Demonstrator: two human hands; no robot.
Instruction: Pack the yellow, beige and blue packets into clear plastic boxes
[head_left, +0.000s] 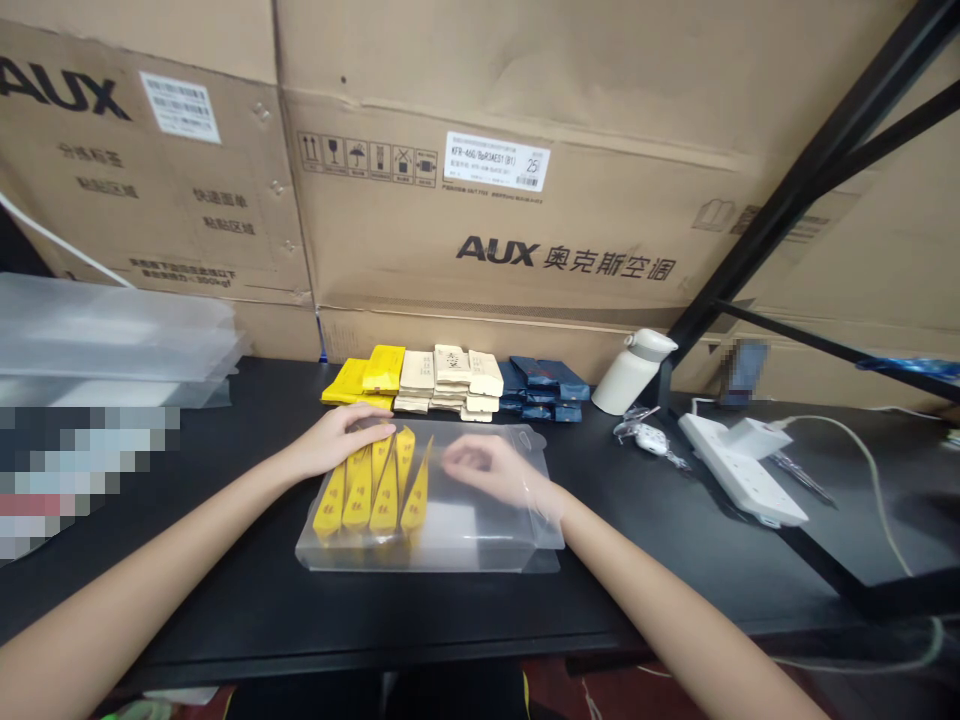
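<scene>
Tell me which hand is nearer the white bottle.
Right. The right hand is in front and leftward of the white bottle; the left hand is farther left, by the yellow packets.

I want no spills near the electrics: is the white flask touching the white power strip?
Apart. The head view shows the white flask standing left of the white power strip, with black tabletop visible between them.

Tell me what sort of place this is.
Probably a packing bench in a stockroom: large AUX cartons behind, yellow packets inside a clear case, more packets stacked behind it.
</scene>
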